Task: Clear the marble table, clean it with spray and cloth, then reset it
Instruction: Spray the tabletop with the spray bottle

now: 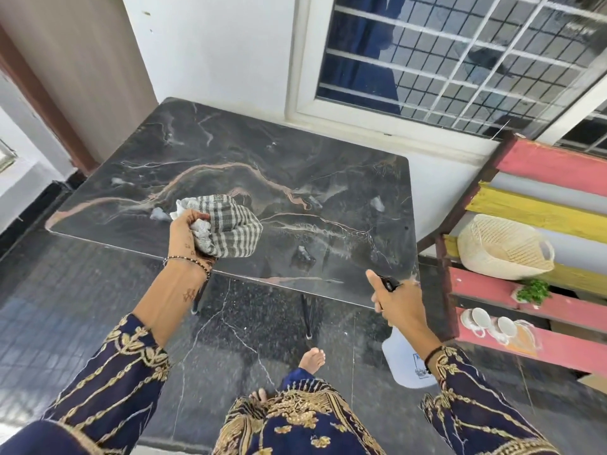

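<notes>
The dark marble table [249, 152] stands under the window, its top bare and streaked with wet spray marks. My left hand [187, 233] grips a bunched grey-and-white checked cloth [230, 226] held over the table's near left part. My right hand [395, 303] holds a white spray bottle [407, 362] by its black trigger head at the table's near right corner, thumb raised; the bottle hangs below the table edge, partly hidden by my wrist.
A slatted pink, yellow and grey shelf [538, 165] stands to the right, carrying a woven basket [502, 247], a small green plant [532, 290] and white cups [489, 321]. A barred window [460, 57] is behind the table. My bare feet [312, 359] are on the dark floor.
</notes>
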A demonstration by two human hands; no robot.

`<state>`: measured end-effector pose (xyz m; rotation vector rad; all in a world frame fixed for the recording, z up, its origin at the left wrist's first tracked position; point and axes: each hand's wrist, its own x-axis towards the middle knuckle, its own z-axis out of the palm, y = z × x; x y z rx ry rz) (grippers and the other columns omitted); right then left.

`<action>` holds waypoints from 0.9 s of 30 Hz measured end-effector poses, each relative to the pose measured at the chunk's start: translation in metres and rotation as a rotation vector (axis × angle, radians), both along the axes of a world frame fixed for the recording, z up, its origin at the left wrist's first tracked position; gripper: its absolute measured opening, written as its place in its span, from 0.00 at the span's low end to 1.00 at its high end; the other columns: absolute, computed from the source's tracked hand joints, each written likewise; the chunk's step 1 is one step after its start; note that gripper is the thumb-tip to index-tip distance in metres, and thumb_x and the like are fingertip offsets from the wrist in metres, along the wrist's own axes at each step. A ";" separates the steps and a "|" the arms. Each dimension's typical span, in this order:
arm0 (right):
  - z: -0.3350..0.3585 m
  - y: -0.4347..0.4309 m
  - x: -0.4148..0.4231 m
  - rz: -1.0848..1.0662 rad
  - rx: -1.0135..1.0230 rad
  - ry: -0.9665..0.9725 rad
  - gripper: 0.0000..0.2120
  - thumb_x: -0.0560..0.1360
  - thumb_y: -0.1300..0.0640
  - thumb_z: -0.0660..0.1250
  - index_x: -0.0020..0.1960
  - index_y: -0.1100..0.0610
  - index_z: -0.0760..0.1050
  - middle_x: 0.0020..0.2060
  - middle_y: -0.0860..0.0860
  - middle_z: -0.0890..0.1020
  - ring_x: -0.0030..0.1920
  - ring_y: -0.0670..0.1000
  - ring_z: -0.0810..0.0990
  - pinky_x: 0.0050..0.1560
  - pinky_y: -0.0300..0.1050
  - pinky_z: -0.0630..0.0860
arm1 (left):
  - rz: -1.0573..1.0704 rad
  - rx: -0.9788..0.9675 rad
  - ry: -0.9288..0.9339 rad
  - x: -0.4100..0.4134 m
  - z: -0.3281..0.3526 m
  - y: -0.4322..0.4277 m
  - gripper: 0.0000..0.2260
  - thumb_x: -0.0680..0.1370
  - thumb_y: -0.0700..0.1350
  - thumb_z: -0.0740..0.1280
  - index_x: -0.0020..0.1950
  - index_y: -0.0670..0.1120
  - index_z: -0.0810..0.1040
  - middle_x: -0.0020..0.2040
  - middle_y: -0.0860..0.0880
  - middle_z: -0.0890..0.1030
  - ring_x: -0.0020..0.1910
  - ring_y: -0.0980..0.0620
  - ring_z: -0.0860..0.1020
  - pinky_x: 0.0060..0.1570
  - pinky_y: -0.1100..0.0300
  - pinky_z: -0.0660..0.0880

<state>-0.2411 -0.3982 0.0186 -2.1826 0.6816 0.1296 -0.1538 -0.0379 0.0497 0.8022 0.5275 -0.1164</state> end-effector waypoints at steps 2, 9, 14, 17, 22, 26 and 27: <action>0.003 0.016 0.006 0.026 0.104 0.014 0.30 0.74 0.36 0.71 0.37 0.66 0.81 0.27 0.56 0.84 0.21 0.53 0.74 0.21 0.42 0.70 | 0.008 -0.004 -0.006 -0.003 -0.003 0.006 0.01 0.67 0.42 0.61 0.36 0.47 0.71 0.44 0.46 0.78 0.49 0.42 0.79 0.52 0.44 0.79; -0.001 0.059 0.034 0.176 -0.041 0.034 0.38 0.67 0.24 0.65 0.40 0.62 0.79 0.37 0.60 0.83 0.22 0.48 0.79 0.25 0.42 0.75 | 0.048 -0.011 0.034 -0.006 -0.014 0.021 0.11 0.60 0.42 0.67 0.41 0.48 0.71 0.42 0.46 0.74 0.42 0.42 0.75 0.48 0.45 0.80; 0.009 0.058 0.049 0.107 0.129 -0.027 0.33 0.72 0.33 0.70 0.43 0.66 0.80 0.30 0.56 0.85 0.19 0.49 0.73 0.22 0.40 0.70 | 0.045 -0.001 0.023 -0.007 -0.012 -0.005 0.05 0.70 0.41 0.61 0.41 0.46 0.75 0.43 0.46 0.82 0.42 0.45 0.82 0.48 0.47 0.79; 0.015 0.047 0.054 0.079 0.219 -0.057 0.30 0.73 0.35 0.71 0.43 0.65 0.81 0.31 0.57 0.85 0.19 0.51 0.70 0.20 0.39 0.68 | 0.017 0.010 0.043 0.001 -0.012 -0.024 0.05 0.68 0.41 0.61 0.43 0.46 0.74 0.44 0.46 0.80 0.44 0.43 0.80 0.51 0.44 0.78; 0.025 0.006 0.057 0.061 0.269 -0.126 0.19 0.77 0.42 0.70 0.48 0.60 0.81 0.36 0.58 0.86 0.19 0.48 0.69 0.21 0.38 0.66 | -0.091 0.039 0.101 0.022 -0.013 -0.075 0.02 0.67 0.41 0.62 0.38 0.46 0.73 0.40 0.47 0.78 0.39 0.45 0.79 0.45 0.48 0.79; 0.022 -0.049 0.063 0.041 0.234 -0.199 0.14 0.80 0.48 0.68 0.51 0.59 0.73 0.37 0.55 0.87 0.20 0.47 0.69 0.23 0.39 0.67 | -0.193 0.080 0.133 0.039 -0.010 -0.140 0.06 0.72 0.41 0.60 0.35 0.46 0.72 0.36 0.47 0.79 0.35 0.46 0.79 0.40 0.51 0.79; 0.020 -0.061 0.063 0.029 0.260 -0.221 0.12 0.80 0.50 0.67 0.50 0.58 0.71 0.38 0.56 0.87 0.21 0.48 0.69 0.24 0.40 0.67 | -0.222 0.079 0.140 0.041 -0.009 -0.155 0.05 0.72 0.41 0.60 0.37 0.46 0.73 0.39 0.46 0.79 0.37 0.46 0.79 0.43 0.51 0.79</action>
